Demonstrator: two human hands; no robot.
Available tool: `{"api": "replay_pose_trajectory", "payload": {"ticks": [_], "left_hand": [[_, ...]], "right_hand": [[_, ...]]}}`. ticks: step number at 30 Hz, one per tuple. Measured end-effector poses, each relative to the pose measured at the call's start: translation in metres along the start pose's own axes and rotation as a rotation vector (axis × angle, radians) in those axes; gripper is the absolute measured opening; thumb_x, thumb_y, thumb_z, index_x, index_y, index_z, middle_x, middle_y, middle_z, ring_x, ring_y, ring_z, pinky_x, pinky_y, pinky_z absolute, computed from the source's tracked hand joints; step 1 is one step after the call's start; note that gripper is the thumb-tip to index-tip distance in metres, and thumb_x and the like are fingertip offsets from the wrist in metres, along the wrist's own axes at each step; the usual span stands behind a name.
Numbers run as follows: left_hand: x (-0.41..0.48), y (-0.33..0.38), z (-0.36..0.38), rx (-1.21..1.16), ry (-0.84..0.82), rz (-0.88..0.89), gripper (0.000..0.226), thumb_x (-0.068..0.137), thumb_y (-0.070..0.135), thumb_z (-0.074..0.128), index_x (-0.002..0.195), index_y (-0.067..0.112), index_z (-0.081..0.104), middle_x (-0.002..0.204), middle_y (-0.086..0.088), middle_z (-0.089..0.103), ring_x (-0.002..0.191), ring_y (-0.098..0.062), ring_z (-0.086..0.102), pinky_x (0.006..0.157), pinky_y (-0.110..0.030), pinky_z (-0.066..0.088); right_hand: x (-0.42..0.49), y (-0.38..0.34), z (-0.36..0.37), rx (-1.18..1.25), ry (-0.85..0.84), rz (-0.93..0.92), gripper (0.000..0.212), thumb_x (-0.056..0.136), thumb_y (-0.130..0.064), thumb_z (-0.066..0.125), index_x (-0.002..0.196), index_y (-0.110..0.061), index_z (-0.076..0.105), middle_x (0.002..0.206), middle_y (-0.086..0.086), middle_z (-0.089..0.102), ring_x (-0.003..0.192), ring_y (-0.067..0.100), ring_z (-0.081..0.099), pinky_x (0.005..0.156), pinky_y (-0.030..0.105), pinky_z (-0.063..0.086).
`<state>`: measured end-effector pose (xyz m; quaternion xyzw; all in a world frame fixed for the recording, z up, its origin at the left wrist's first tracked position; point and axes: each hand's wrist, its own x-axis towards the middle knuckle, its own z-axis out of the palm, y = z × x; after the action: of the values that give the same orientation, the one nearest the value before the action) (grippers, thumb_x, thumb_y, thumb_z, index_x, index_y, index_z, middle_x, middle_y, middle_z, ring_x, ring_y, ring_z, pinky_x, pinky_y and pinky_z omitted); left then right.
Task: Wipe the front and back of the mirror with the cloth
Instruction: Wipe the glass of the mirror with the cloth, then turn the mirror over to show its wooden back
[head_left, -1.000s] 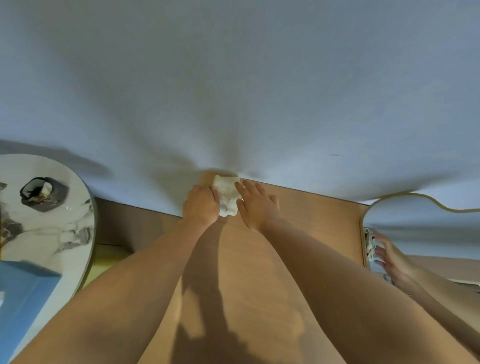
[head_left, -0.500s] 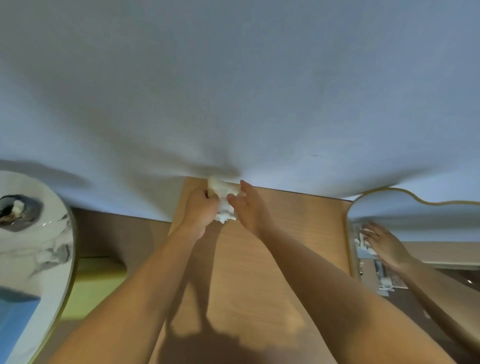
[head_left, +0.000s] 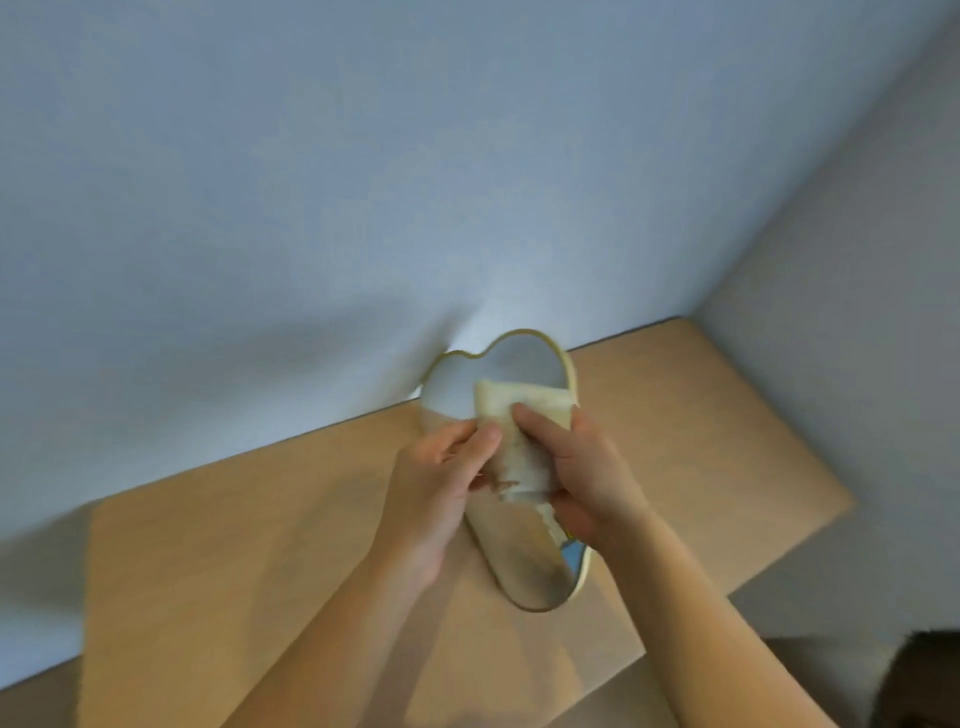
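A wavy, gold-rimmed mirror (head_left: 524, 566) lies face up on the wooden table (head_left: 249, 545), its far end against the wall. A cream cloth (head_left: 519, 415), folded into a pad, is over the mirror's upper half. My left hand (head_left: 441, 483) pinches the cloth's left edge between thumb and fingers. My right hand (head_left: 587, 478) grips its right side, thumb on top. Both hands hide the mirror's middle, and I cannot tell whether the cloth touches the glass.
A pale blue wall (head_left: 363, 182) rises right behind the table. A grey wall (head_left: 857, 364) closes the right side past the table's right edge. A dark object (head_left: 919, 680) shows at the bottom right corner.
The view has swung right, so the mirror now sits in the middle under my hands. Both hands have carried the cloth from the bare table over the mirror. The marble table at left is out of view.
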<state>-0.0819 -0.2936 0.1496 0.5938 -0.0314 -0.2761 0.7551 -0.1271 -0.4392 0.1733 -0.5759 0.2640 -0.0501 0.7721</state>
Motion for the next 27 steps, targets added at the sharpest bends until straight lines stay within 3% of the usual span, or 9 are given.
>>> {"api": "replay_pose_trajectory", "payload": {"ticks": [3, 6, 9, 11, 13, 17, 22, 25, 27], "left_hand": [[0.003, -0.007, 0.069, 0.185, -0.05, 0.068, 0.044, 0.084, 0.064, 0.057, 0.085, 0.026, 0.078, 0.084, 0.002, 0.072, 0.078, -0.009, 0.065, 0.072, -0.025, 0.05], [0.019, -0.03, 0.129, 0.433, 0.061, 0.155, 0.046, 0.096, 0.047, 0.055, 0.12, 0.01, 0.066, 0.121, -0.007, 0.061, 0.11, -0.012, 0.059, 0.091, -0.014, 0.044], [0.041, -0.058, 0.172, 0.682, 0.21, 0.161, 0.076, 0.097, 0.027, 0.066, 0.159, 0.001, 0.031, 0.162, -0.02, 0.033, 0.151, -0.033, 0.034, 0.124, -0.044, 0.03], [0.056, -0.073, 0.189, 0.798, 0.299, 0.164, 0.095, 0.093, 0.024, 0.07, 0.165, 0.0, 0.013, 0.173, -0.023, 0.014, 0.16, -0.037, 0.016, 0.128, -0.049, 0.021], [0.07, -0.083, 0.196, 0.868, 0.379, 0.15, 0.105, 0.09, 0.022, 0.072, 0.167, 0.001, 0.005, 0.176, -0.021, 0.007, 0.162, -0.035, 0.013, 0.127, -0.049, 0.025], [0.093, -0.089, 0.195, 0.841, 0.459, 0.062, 0.103, 0.09, 0.004, 0.064, 0.169, 0.01, -0.002, 0.179, -0.009, 0.002, 0.164, -0.03, 0.013, 0.125, -0.05, 0.031], [0.103, -0.087, 0.192, 0.696, 0.504, 0.028, 0.1, 0.092, -0.01, 0.057, 0.171, 0.017, 0.002, 0.178, 0.004, 0.012, 0.162, -0.021, 0.019, 0.125, -0.044, 0.035], [0.099, -0.085, 0.189, 0.632, 0.509, 0.036, 0.102, 0.089, -0.018, 0.054, 0.171, 0.019, 0.005, 0.178, 0.003, 0.017, 0.161, -0.021, 0.022, 0.126, -0.041, 0.034], [0.093, -0.08, 0.177, 0.576, 0.509, 0.051, 0.101, 0.089, -0.017, 0.053, 0.171, 0.023, 0.008, 0.174, -0.003, 0.03, 0.157, -0.028, 0.034, 0.124, -0.047, 0.039]], "right_hand": [[-0.035, -0.033, -0.065, 0.001, 0.191, -0.167, 0.016, 0.098, -0.016, 0.068, 0.113, -0.009, 0.071, 0.103, 0.017, 0.08, 0.091, 0.032, 0.078, 0.074, 0.044, 0.065], [-0.045, -0.047, -0.124, -0.037, 0.293, -0.264, 0.013, 0.095, -0.021, 0.07, 0.108, -0.02, 0.07, 0.098, 0.003, 0.08, 0.092, 0.022, 0.078, 0.075, 0.038, 0.065], [-0.029, -0.041, -0.173, -0.09, 0.32, -0.272, 0.007, 0.094, -0.022, 0.069, 0.101, -0.022, 0.068, 0.09, -0.002, 0.076, 0.088, 0.017, 0.074, 0.073, 0.036, 0.063], [-0.014, -0.03, -0.196, -0.111, 0.307, -0.253, 0.004, 0.093, -0.022, 0.069, 0.096, -0.024, 0.067, 0.083, -0.008, 0.075, 0.082, 0.013, 0.074, 0.067, 0.03, 0.062], [0.002, -0.016, -0.209, -0.146, 0.285, -0.209, 0.004, 0.091, -0.024, 0.068, 0.091, -0.028, 0.066, 0.077, -0.012, 0.074, 0.076, 0.01, 0.073, 0.062, 0.027, 0.061], [0.024, 0.011, -0.219, -0.171, 0.209, -0.067, 0.013, 0.092, -0.027, 0.067, 0.104, -0.021, 0.065, 0.091, -0.003, 0.078, 0.085, 0.017, 0.078, 0.07, 0.038, 0.067], [0.034, 0.025, -0.216, -0.15, 0.159, 0.008, 0.015, 0.097, -0.025, 0.066, 0.11, -0.021, 0.061, 0.098, 0.001, 0.077, 0.077, 0.009, 0.077, 0.055, 0.026, 0.06], [0.037, 0.027, -0.21, -0.176, 0.123, 0.008, 0.013, 0.097, -0.026, 0.065, 0.109, -0.023, 0.059, 0.099, 0.0, 0.075, 0.075, 0.005, 0.076, 0.054, 0.023, 0.059], [0.036, 0.028, -0.202, -0.191, 0.093, -0.001, 0.011, 0.097, -0.027, 0.065, 0.106, -0.026, 0.058, 0.098, -0.001, 0.075, 0.077, 0.005, 0.075, 0.056, 0.025, 0.06]]}}
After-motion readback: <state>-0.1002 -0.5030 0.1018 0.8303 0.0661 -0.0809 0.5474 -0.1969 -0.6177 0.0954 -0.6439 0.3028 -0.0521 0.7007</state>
